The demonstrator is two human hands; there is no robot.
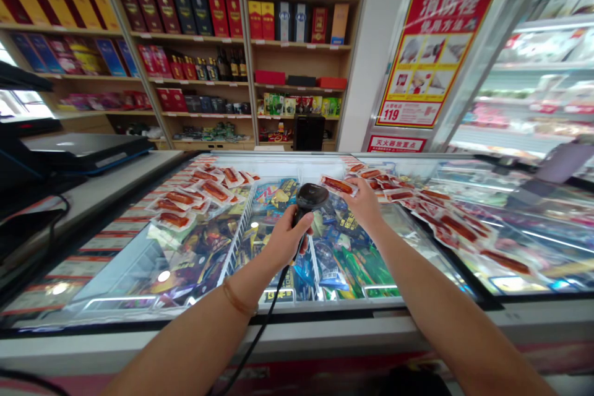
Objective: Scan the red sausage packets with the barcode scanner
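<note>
My left hand [290, 235] is wrapped round the handle of a black barcode scanner [312, 196], its cable hanging down toward me. The scanner's head points toward a packaged sausage [338, 185], which my right hand [363, 201] pinches by its right end above the freezer glass. To the left, several similar clear-wrapped sausages [216, 190] lie in a loose pile on the glass. Another spread of packed sausages [457, 226] runs across the glass on the right, close to my right forearm.
Under the glass of the chest freezer [325, 315] are wire baskets and colourful packets [357, 266]. A flat dark-edged device [88, 151] stands on the counter at left. Shelves with boxes and bottles [185, 37] line the back, beside a red and yellow poster [431, 49].
</note>
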